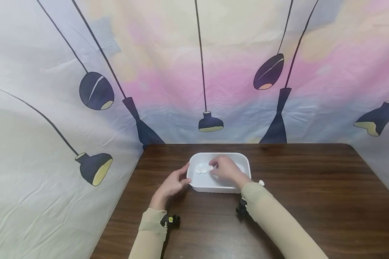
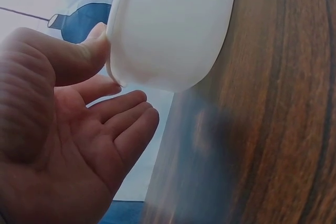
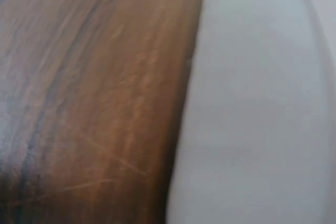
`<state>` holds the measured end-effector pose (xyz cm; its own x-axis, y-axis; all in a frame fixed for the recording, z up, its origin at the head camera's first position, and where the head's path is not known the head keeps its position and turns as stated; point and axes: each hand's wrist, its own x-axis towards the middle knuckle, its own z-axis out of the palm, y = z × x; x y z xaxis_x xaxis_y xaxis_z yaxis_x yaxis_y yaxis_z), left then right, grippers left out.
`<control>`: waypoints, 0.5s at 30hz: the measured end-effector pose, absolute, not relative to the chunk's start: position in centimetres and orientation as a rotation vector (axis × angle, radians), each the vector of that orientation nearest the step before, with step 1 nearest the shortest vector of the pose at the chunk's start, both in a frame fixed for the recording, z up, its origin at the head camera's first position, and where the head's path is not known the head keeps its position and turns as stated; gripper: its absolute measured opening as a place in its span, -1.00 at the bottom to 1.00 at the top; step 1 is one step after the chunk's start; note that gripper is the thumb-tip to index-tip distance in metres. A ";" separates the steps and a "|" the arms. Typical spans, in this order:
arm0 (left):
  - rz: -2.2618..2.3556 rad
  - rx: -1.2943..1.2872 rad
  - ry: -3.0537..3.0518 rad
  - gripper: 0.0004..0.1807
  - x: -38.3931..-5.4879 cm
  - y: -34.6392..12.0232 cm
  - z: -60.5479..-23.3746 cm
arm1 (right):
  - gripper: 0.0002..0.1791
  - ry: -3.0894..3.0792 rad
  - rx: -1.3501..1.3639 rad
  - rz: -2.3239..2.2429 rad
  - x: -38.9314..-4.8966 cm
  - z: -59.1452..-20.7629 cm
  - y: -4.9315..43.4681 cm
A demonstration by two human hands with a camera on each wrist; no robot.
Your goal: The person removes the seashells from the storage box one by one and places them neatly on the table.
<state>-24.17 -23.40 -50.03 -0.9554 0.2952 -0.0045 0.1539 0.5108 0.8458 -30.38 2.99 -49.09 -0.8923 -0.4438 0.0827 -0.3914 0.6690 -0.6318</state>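
Note:
A white rectangular tray [image 1: 214, 189] sits on the wooden table. At its left end, my left hand [image 1: 172, 185] holds the rim with thumb and index finger; in the left wrist view the other fingers of that hand [image 2: 79, 124] extend loosely below the tray's wall [image 2: 168, 30]. Inside the tray lie small white discs [image 1: 201, 171], side by side. My right hand [image 1: 226, 168] reaches in over the near right side and pinches a small white disc [image 1: 211, 168], partly hidden by the fingers. The right wrist view has only the tray's outer wall [image 3: 252, 103], without the hand.
A small white object [image 1: 261, 183] shows beyond the right forearm, its kind unclear. The dark brown table [image 1: 311, 187] extends to both sides of the tray. Behind it hangs a cloth backdrop [image 1: 240, 100] printed with lamps. Black cameras [image 1: 171, 221] are strapped at both wrists.

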 end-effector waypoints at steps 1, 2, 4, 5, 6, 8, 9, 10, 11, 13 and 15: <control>1.424 0.388 2.602 -0.24 -24.1 -23.4 -50.0 | -0.64 2.794 -0.721 -1.050 -30.2 -48.9 3.2; 1.414 0.386 2.602 -0.24 -24.1 -23.4 -49.9 | -0.64 2.791 -0.738 -1.073 -30.1 -48.6 3.4; 1.408 0.382 2.605 -0.23 -24.1 -23.4 -49.9 | -0.64 2.784 -0.761 -1.128 -29.7 -47.9 3.9; 1.412 0.378 2.605 -0.23 -24.0 -23.4 -49.9 | -0.64 2.781 -0.765 -1.159 -29.5 -47.6 4.2; 1.417 0.374 2.603 -0.23 -24.0 -23.4 -49.9 | -0.65 2.781 -0.775 -1.188 -29.4 -47.4 4.5; 1.418 0.371 2.601 -0.22 -23.9 -23.4 -50.0 | -0.66 2.779 -0.763 -1.233 -29.0 -47.2 5.1; 1.411 0.364 2.603 -0.22 -23.8 -23.5 -50.1 | -0.66 2.777 -0.754 -1.253 -28.8 -47.2 5.4; 1.396 0.361 2.611 -0.22 -23.8 -23.5 -50.0 | -0.66 2.779 -0.743 -1.272 -28.7 -47.1 5.8; 1.386 0.366 2.620 -0.22 -23.9 -23.5 -50.0 | -0.65 2.775 -0.728 -1.303 -28.6 -47.0 6.2; 1.363 0.383 2.636 -0.22 -24.0 -23.5 -49.9 | -0.63 2.773 -0.707 -1.362 -28.2 -46.9 7.2; 1.364 0.401 2.638 -0.22 -24.2 -23.4 -49.6 | -0.61 2.782 -0.685 -1.425 -27.8 -46.7 8.3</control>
<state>-24.16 -23.38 -49.63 -0.9540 0.2998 -0.0060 0.1684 0.5521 0.8166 -27.77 8.32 -46.74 -0.9067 -0.3461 0.2412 -0.3979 0.5121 -0.7612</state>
